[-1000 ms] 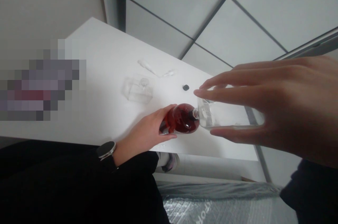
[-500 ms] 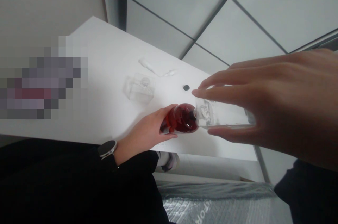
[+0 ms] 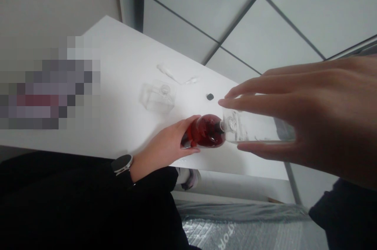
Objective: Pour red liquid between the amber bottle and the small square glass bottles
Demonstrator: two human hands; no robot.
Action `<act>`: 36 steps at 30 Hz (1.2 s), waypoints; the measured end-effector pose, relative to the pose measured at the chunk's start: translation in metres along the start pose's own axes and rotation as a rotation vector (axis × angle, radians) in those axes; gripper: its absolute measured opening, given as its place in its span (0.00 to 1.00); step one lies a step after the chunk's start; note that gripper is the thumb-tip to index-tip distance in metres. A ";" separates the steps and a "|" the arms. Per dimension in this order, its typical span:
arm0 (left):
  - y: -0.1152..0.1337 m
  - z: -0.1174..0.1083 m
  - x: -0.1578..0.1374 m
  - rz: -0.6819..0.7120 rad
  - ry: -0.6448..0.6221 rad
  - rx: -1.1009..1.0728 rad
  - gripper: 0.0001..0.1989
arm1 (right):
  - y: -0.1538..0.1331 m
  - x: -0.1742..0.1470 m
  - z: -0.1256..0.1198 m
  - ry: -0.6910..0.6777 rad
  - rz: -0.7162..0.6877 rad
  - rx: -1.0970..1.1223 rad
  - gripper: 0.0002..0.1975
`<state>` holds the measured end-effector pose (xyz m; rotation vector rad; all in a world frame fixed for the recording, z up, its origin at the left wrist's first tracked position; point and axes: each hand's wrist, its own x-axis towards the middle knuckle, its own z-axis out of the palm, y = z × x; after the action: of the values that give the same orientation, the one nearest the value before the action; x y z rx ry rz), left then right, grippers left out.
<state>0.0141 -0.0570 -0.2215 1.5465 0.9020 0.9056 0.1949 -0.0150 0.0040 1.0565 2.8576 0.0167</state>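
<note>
1. Over the white table [image 3: 118, 85], the left hand [image 3: 165, 146] curled round the red bottle [image 3: 207, 132].
2. The widely parted right hand [image 3: 318, 120] held the clear container [image 3: 256, 129].
3. The bottle's long axis ran rightward, neck [image 3: 222, 125] against or just beside the container.

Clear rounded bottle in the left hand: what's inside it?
The clear rounded bottle holds dark red liquid. The left hand covers much of the end away from the neck, so contents behind that hand cannot be seen.
</note>
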 end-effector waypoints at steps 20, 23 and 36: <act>-0.001 -0.001 0.000 -0.029 0.019 0.158 0.41 | 0.021 -0.062 0.068 0.300 0.184 0.467 0.32; -0.001 -0.002 0.000 -0.049 0.008 0.176 0.40 | 0.026 -0.066 0.078 0.354 0.163 0.532 0.34; 0.000 -0.004 -0.003 -0.078 0.020 0.205 0.42 | 0.043 -0.050 0.129 0.765 0.195 0.882 0.41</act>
<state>0.0097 -0.0578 -0.2217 1.6655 1.0892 0.7939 0.2724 -0.0171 -0.1185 1.7719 3.4644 -1.1569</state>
